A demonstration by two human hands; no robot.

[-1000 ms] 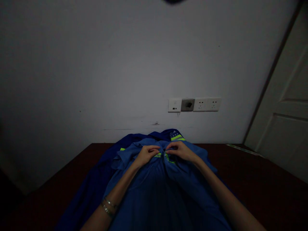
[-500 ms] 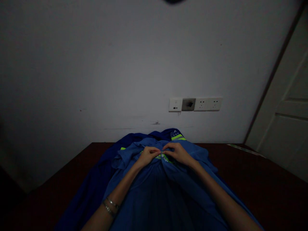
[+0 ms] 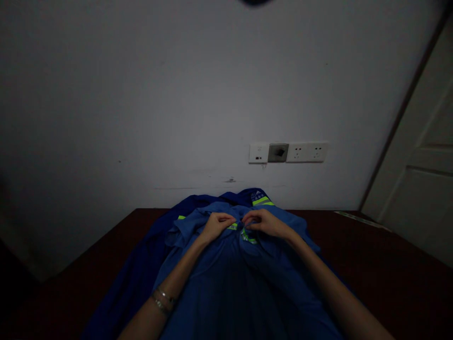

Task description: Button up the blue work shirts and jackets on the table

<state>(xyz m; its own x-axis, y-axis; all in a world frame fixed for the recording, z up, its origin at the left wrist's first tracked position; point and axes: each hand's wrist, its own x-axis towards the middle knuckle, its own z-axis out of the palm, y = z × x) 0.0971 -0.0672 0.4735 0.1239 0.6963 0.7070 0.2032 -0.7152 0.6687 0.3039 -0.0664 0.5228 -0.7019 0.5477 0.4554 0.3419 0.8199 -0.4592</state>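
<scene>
The left hand (image 3: 218,225), fingertips closed together, pinches the rumpled medium-blue cloth garment (image 3: 233,269) near its yellow-green trim. Just beside it, the right hand (image 3: 264,223) has curled fingers on the same garment; its exact grip is unclear. The garment spreads beneath and between both hands. A darker royal-blue garment with yellow-green stripes (image 3: 141,264) lies under it, showing beyond the hands.

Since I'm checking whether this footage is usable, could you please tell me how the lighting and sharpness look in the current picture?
Head view: dim overall, corners darkest; wall greyish, without strong glare; folds in the lower part of the light-blue garment sink into shadow; fine detail at the fingertips too small and dark to read.
</scene>
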